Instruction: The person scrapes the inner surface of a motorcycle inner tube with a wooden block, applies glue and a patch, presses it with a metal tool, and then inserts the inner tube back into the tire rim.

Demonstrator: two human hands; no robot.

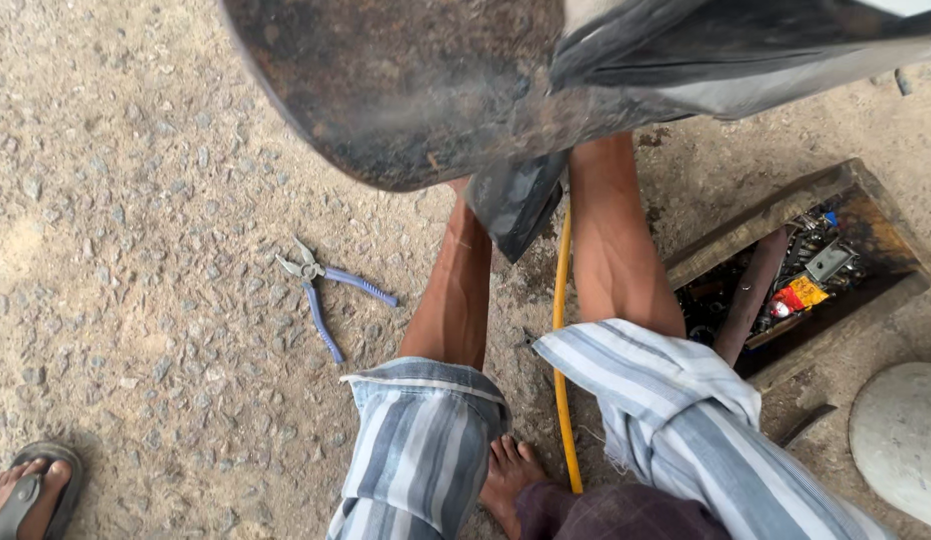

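The mudguard (406,90), dark, curved and dusty, fills the top of the view, and its lower edge cuts across both forearms. Both hands reach up under it and are hidden, so I cannot tell whether they grip or lie loose. A black flap (516,205) hangs from the edge between the two forearms. A yellow rod (563,340) runs down between the arms to the bare foot (511,480). Pliers (321,285) with blue handles lie spread on the gravel ground (116,200), well apart to the left, with open room around them. On the right a wooden toolbox (786,215) stands close beside the right forearm.
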